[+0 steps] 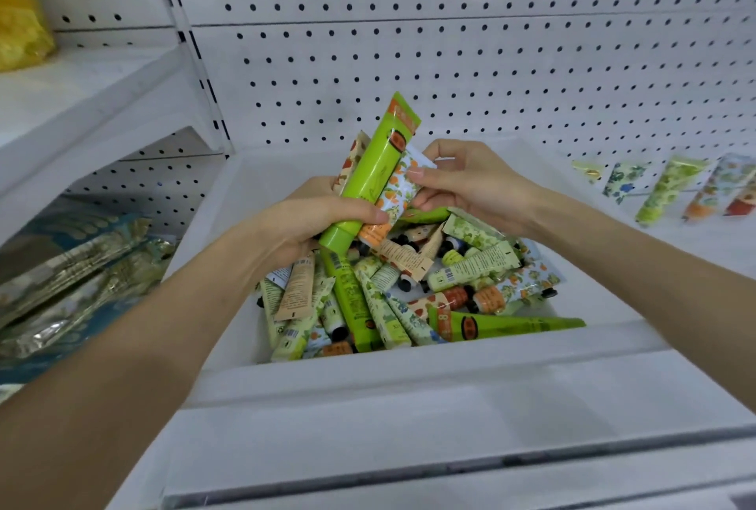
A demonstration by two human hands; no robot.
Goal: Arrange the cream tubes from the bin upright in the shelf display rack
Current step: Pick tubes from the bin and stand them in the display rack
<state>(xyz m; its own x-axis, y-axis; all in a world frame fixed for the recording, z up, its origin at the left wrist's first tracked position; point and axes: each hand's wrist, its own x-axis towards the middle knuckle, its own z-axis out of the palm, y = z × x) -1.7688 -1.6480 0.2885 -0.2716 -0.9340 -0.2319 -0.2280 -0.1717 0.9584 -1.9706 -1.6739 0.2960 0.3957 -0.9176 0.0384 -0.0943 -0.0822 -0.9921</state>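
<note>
A white bin (368, 370) on the shelf holds several loose cream tubes (392, 297). My left hand (294, 223) grips a small bunch of tubes above the bin, caps down: a bright green tube (376, 170), a white tube with an orange print (399, 188), and a brown-patterned one (352, 160) behind. My right hand (470, 182) pinches the upper part of the orange-print tube between thumb and fingers. Several tubes (671, 190) lean against the pegboard on the shelf at the right.
A white pegboard wall (450, 39) backs the shelf. To the left, a lower shelf carries foil packets (73, 276), and an upper shelf (82, 92) bears a yellow package (20, 19). The shelf's front edge (450, 464) runs below the bin.
</note>
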